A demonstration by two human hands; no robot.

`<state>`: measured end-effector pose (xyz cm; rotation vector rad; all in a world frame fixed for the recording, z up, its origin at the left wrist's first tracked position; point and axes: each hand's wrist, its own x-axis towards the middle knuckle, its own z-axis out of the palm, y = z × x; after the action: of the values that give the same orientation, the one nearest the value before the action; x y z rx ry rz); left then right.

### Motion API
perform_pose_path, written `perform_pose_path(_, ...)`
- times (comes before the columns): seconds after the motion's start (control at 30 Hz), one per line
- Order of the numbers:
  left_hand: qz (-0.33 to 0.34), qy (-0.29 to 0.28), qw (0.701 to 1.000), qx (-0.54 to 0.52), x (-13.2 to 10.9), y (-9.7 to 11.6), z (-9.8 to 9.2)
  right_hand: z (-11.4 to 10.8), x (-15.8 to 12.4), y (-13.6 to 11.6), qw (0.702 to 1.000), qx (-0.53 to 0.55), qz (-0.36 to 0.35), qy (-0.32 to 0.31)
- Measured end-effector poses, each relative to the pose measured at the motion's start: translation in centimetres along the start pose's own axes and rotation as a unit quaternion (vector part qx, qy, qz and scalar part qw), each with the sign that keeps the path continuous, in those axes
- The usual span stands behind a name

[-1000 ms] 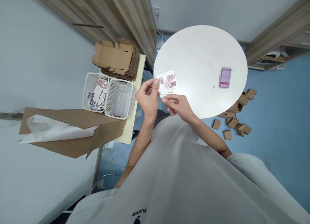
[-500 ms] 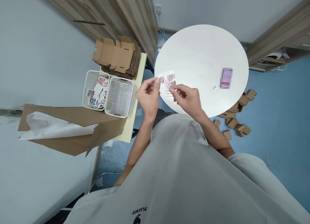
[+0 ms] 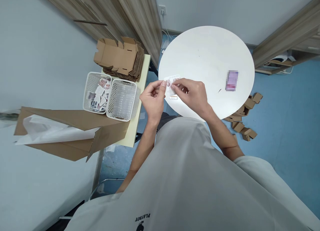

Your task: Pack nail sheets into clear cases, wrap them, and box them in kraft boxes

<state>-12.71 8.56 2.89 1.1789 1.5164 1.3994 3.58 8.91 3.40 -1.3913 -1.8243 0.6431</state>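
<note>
My left hand [image 3: 153, 99] pinches the left edge of a small white card [image 3: 168, 86] with pinkish printed pictures, between thumb and fingertips. My right hand [image 3: 191, 94] has its thumb and forefinger closed at the right part of the same card, covering much of it. Both hands are over the near left edge of a round white table [image 3: 207, 64]. Just below the card shows a small clear piece with a tan strip [image 3: 173, 97]; whether it is joined to the card I cannot tell.
A side table [image 3: 136, 124] at left bears a basket of printed cards [image 3: 100, 94], a basket of clear plastic pieces [image 3: 121, 101] and stacked flat cardboard boxes [image 3: 117, 58]. An open carton [image 3: 110, 137] stands nearby. A blurred purple item [image 3: 232, 80] lies on the round table. Small boxes [image 3: 247, 132] litter the floor.
My right hand has moved slightly left and up across the card, its fingers now covering more of the printed pictures. My left hand stays almost still. The view has shifted a little.
</note>
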Motion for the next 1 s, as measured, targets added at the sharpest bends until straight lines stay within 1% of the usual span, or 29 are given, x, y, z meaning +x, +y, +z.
perform_pose_path(0.2,-0.001,-0.007,1.000,-0.010,0.0,-0.4,-0.1,-0.2,0.4,-0.4,1.000,-0.003,0.004,-0.010)
perform_pose_path(0.4,-0.005,-0.015,1.000,-0.015,0.1,-0.1,-0.2,-0.4,0.6,-0.6,1.000,0.011,0.012,-0.026)
perform_pose_path(0.6,-0.005,-0.036,0.999,-0.039,0.4,-0.5,-0.8,-0.6,0.5,-0.2,1.000,-0.005,-0.001,-0.001)
perform_pose_path(0.73,0.005,-0.057,0.997,-0.051,0.5,-1.1,-1.1,-0.7,0.8,0.5,0.998,0.057,-0.017,0.010)
perform_pose_path(0.9,0.004,-0.065,0.996,-0.056,0.3,-1.2,-1.2,-0.4,0.9,1.3,0.984,0.175,-0.012,-0.031)
perform_pose_path(1.0,-0.005,-0.070,0.996,-0.054,0.2,-1.0,-1.1,0.0,0.8,1.7,0.975,0.217,-0.001,-0.040)
